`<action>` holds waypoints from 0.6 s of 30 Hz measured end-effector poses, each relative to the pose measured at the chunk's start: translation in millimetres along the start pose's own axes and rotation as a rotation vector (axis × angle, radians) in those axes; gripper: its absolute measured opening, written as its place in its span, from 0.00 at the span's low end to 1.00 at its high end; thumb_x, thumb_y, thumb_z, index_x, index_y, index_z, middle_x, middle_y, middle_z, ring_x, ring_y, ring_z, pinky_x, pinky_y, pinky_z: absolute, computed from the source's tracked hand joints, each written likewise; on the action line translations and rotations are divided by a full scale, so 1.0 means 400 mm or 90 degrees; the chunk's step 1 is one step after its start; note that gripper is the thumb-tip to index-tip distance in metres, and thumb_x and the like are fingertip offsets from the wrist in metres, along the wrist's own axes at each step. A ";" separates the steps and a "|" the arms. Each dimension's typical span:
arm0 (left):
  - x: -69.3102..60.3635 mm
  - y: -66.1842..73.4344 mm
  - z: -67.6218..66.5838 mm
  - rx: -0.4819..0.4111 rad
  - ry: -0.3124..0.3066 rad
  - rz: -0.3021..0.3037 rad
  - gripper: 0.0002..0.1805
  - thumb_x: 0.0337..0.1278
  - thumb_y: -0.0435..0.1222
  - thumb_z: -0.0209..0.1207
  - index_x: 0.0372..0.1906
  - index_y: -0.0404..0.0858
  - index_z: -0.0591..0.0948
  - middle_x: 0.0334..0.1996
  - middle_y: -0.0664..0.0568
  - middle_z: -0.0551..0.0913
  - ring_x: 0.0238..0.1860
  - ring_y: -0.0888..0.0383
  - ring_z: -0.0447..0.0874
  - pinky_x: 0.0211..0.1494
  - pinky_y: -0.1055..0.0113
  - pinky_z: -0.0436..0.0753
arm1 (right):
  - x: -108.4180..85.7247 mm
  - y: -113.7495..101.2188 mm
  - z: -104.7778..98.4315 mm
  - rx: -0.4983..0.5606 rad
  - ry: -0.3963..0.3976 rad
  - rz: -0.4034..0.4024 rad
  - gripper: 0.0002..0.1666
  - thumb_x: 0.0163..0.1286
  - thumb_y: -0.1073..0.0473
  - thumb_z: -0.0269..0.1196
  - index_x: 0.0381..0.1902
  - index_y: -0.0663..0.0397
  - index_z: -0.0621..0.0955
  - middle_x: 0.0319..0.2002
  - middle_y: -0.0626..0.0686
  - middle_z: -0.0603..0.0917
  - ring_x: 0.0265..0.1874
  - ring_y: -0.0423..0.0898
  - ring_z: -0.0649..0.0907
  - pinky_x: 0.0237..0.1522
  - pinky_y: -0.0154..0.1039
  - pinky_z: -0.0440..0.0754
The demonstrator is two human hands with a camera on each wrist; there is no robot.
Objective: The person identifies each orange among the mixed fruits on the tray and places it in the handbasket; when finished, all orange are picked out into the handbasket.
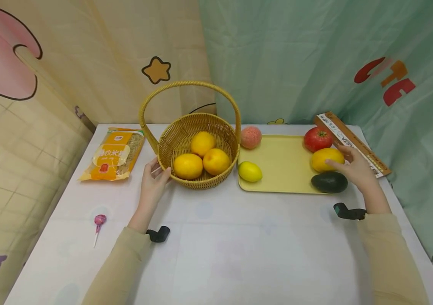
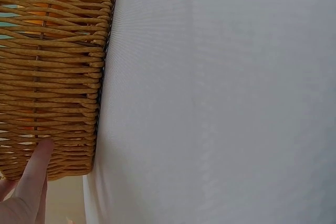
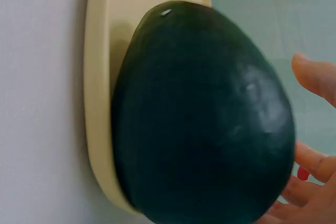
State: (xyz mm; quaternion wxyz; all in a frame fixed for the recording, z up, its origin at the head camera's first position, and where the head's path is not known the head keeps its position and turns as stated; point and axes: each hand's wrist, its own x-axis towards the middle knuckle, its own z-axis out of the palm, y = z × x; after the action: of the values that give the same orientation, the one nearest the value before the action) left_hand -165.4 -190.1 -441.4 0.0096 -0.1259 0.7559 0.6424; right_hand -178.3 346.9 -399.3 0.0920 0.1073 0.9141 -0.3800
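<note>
Three yellow-orange fruits (image 1: 188, 166) lie in a wicker basket (image 1: 205, 184) with a tall handle. My left hand (image 1: 153, 186) is at the basket's left front, its thumb and fingers against the outside; in the left wrist view one finger (image 2: 35, 176) lies straight on the woven wall. My right hand (image 1: 356, 168) is over the right end of a yellow oval fruit (image 1: 322, 159) on the yellow tray (image 1: 277, 163), thumb and fingers spread. In the right wrist view the thumb (image 3: 315, 76) stands apart from the fingers. A dark green avocado (image 3: 202, 114) covers much there.
A red pomegranate (image 1: 317, 139), a pink peach (image 1: 251, 137) and a lemon (image 1: 250, 171) share the tray. Behind my right hand lies a long pasta box (image 1: 353, 142). An orange food packet (image 1: 113, 154) and a lollipop (image 1: 99, 220) are at left. Curtains (image 1: 296, 63) border the white table (image 1: 231, 254).
</note>
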 end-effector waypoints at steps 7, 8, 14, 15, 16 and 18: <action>0.002 0.001 -0.001 -0.003 0.001 -0.001 0.36 0.70 0.37 0.55 0.76 0.41 0.53 0.72 0.42 0.61 0.69 0.48 0.67 0.65 0.59 0.81 | 0.030 0.022 0.008 -0.009 -0.038 0.017 0.64 0.67 0.32 0.59 0.78 0.63 0.39 0.75 0.75 0.44 0.69 0.74 0.53 0.69 0.74 0.57; 0.002 0.001 -0.002 -0.002 0.002 0.000 0.36 0.70 0.37 0.55 0.76 0.41 0.54 0.72 0.42 0.61 0.69 0.48 0.67 0.64 0.59 0.81 | 0.033 0.024 0.010 -0.009 -0.039 0.016 0.64 0.66 0.32 0.60 0.78 0.63 0.39 0.75 0.75 0.44 0.68 0.74 0.53 0.69 0.75 0.57; 0.002 0.001 0.002 0.000 0.011 0.002 0.35 0.69 0.36 0.56 0.76 0.41 0.55 0.72 0.42 0.62 0.68 0.48 0.68 0.59 0.67 0.84 | 0.042 0.036 0.014 -0.004 -0.048 0.016 0.66 0.65 0.30 0.59 0.77 0.64 0.37 0.75 0.76 0.43 0.68 0.74 0.53 0.68 0.76 0.55; 0.002 0.001 0.002 -0.001 0.012 0.002 0.35 0.69 0.35 0.56 0.76 0.41 0.55 0.72 0.42 0.62 0.68 0.48 0.68 0.58 0.68 0.85 | 0.042 0.038 0.014 -0.002 -0.047 0.019 0.66 0.65 0.30 0.59 0.77 0.64 0.37 0.75 0.76 0.42 0.68 0.74 0.53 0.68 0.76 0.55; 0.002 0.000 0.003 -0.001 0.013 0.003 0.35 0.69 0.35 0.56 0.76 0.40 0.55 0.71 0.42 0.62 0.68 0.48 0.68 0.58 0.68 0.85 | 0.042 0.041 0.015 0.000 -0.047 0.022 0.66 0.65 0.30 0.59 0.77 0.64 0.38 0.74 0.76 0.42 0.68 0.74 0.53 0.68 0.77 0.55; -0.001 0.001 0.002 -0.001 0.011 0.001 0.35 0.70 0.35 0.56 0.76 0.40 0.55 0.72 0.42 0.61 0.69 0.47 0.68 0.60 0.66 0.84 | 0.041 0.045 0.018 0.008 -0.044 0.027 0.67 0.65 0.30 0.60 0.77 0.65 0.38 0.74 0.76 0.43 0.68 0.74 0.53 0.68 0.76 0.56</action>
State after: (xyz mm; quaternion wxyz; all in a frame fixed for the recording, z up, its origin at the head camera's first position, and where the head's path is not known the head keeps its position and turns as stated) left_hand -165.1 -189.3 -441.1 0.0025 -0.1304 0.7556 0.6419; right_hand -188.7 356.1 -420.8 0.1310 0.1142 0.9053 -0.3875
